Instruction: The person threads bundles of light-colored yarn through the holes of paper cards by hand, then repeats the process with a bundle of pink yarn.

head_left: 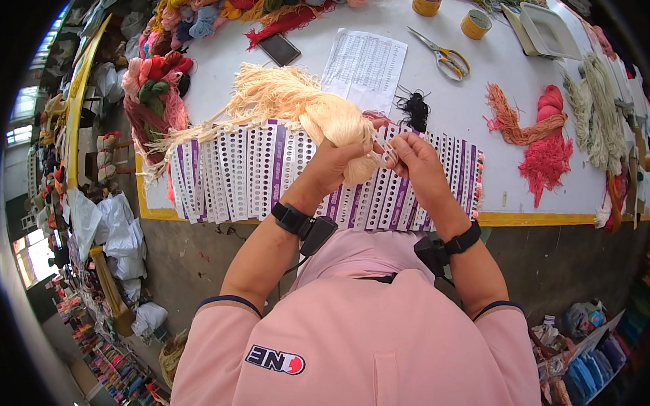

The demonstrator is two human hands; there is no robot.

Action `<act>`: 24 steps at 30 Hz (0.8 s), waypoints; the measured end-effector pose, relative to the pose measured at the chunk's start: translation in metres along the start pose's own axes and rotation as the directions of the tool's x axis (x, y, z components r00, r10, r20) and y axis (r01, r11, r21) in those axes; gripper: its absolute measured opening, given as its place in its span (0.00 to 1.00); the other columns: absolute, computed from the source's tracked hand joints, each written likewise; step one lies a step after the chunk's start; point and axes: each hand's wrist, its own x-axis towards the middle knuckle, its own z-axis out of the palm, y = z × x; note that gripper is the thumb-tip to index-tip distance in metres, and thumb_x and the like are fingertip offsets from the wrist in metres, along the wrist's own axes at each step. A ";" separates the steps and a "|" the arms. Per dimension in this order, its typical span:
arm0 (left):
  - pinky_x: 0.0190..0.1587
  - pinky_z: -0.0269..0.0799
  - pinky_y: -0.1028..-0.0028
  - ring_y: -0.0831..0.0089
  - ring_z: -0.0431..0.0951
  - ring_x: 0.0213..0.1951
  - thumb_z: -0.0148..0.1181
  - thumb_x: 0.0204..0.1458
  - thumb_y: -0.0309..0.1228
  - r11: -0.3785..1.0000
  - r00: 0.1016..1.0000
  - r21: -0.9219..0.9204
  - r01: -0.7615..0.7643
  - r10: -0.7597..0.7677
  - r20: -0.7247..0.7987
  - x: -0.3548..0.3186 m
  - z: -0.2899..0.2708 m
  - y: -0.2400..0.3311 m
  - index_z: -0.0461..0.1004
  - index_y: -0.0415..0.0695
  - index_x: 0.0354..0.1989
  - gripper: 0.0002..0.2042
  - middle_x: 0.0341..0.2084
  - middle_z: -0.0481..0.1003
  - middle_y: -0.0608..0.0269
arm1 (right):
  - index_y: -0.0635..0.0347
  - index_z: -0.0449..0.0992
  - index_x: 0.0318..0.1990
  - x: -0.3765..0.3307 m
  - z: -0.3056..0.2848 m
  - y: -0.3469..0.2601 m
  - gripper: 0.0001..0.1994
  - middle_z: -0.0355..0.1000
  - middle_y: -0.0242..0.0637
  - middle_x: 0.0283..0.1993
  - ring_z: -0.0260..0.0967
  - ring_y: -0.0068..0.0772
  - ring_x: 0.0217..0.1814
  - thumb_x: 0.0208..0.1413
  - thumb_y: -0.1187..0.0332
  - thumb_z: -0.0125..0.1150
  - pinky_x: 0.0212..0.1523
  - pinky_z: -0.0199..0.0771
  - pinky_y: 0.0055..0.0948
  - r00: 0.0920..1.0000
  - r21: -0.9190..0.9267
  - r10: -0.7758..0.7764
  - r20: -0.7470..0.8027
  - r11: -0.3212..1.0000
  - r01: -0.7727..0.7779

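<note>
White tabletop (452, 107) with a yellow edge carries a row of punched sample cards (254, 174) with purple stripes along its near side. Above these cards the left hand (334, 163) is closed around a thick bundle of cream yarn (293, 104), whose loose ends trail left. The right hand (417, 163), just beside it, pinches a few strands from the bundle between fingertips. Scissors (444, 57), a phone (279, 49), a printed sheet (365, 67) and red yarn (547, 144) lie farther back.

White table (452, 107) bears punched cards (254, 171), scissors (442, 56), yarn bundles (541, 143).
</note>
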 end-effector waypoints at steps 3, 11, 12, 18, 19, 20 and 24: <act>0.46 0.76 0.72 0.75 0.76 0.41 0.54 0.52 0.22 1.000 0.997 0.027 -0.003 0.005 -0.083 -0.001 0.003 0.002 0.60 0.33 0.63 0.27 0.53 0.71 0.55 | 0.58 0.73 0.38 -0.001 -0.008 -0.001 0.08 0.69 0.25 0.28 0.61 0.12 0.28 0.66 0.64 0.51 0.31 0.61 0.14 0.996 -0.262 0.002 0.091 0.965 0.022; 0.32 0.71 0.80 0.79 0.72 0.29 0.55 0.58 0.28 0.806 0.960 -0.525 -0.275 0.258 -0.106 -0.011 -0.121 0.088 0.63 0.36 0.61 0.23 0.40 0.75 0.56 | 0.67 0.75 0.44 -0.002 -0.101 -0.022 0.11 0.71 0.49 0.56 0.62 0.43 0.66 0.63 0.69 0.50 0.67 0.59 0.47 0.967 0.702 -0.249 -0.061 0.678 0.219; 0.31 0.70 0.78 0.80 0.68 0.26 0.55 0.57 0.28 0.762 0.933 -0.554 -0.336 0.350 -0.084 -0.020 -0.148 0.114 0.62 0.34 0.62 0.24 0.40 0.75 0.55 | 0.70 0.75 0.44 -0.003 -0.128 -0.030 0.11 0.73 0.49 0.53 0.66 0.43 0.62 0.61 0.71 0.52 0.67 0.60 0.45 0.971 0.792 -0.214 -0.103 0.573 0.211; 0.35 0.70 0.78 0.78 0.67 0.26 0.60 0.54 0.27 0.616 0.594 -0.170 -0.769 0.591 -0.546 -0.038 -0.179 0.198 0.73 0.35 0.41 0.09 0.30 0.74 0.62 | 0.62 0.64 0.26 -0.091 -0.391 -0.061 0.06 0.58 0.32 0.24 0.55 0.27 0.26 0.54 0.79 0.49 0.31 0.59 0.27 0.609 0.431 -0.121 -0.784 0.601 0.674; 0.35 0.70 0.78 0.78 0.67 0.26 0.60 0.54 0.27 0.615 0.588 -0.163 -0.772 0.594 -0.549 -0.033 -0.168 0.190 0.73 0.35 0.41 0.09 0.30 0.74 0.62 | 0.63 0.67 0.28 -0.100 -0.399 -0.063 0.04 0.62 0.33 0.27 0.58 0.27 0.28 0.54 0.78 0.49 0.31 0.61 0.26 0.410 0.135 -0.211 -0.888 0.732 0.668; 0.33 0.70 0.78 0.78 0.67 0.26 0.60 0.55 0.27 0.742 0.652 -0.021 -0.670 0.575 -0.494 -0.027 -0.162 0.182 0.73 0.38 0.39 0.07 0.27 0.73 0.64 | 0.63 0.69 0.30 -0.106 -0.406 -0.065 0.02 0.65 0.35 0.30 0.61 0.27 0.29 0.54 0.76 0.50 0.32 0.63 0.26 0.205 -0.171 -0.341 -0.918 0.804 0.570; 0.21 0.65 0.82 0.83 0.69 0.23 0.59 0.57 0.32 0.989 0.923 0.019 -0.148 0.145 -0.356 0.028 -0.102 0.060 0.74 0.44 0.35 0.05 0.26 0.72 0.71 | 0.63 0.74 0.34 0.004 -0.237 -0.012 0.05 0.70 0.37 0.43 0.67 0.30 0.49 0.55 0.73 0.52 0.51 0.67 0.27 0.712 -0.575 -0.610 -0.348 0.739 0.353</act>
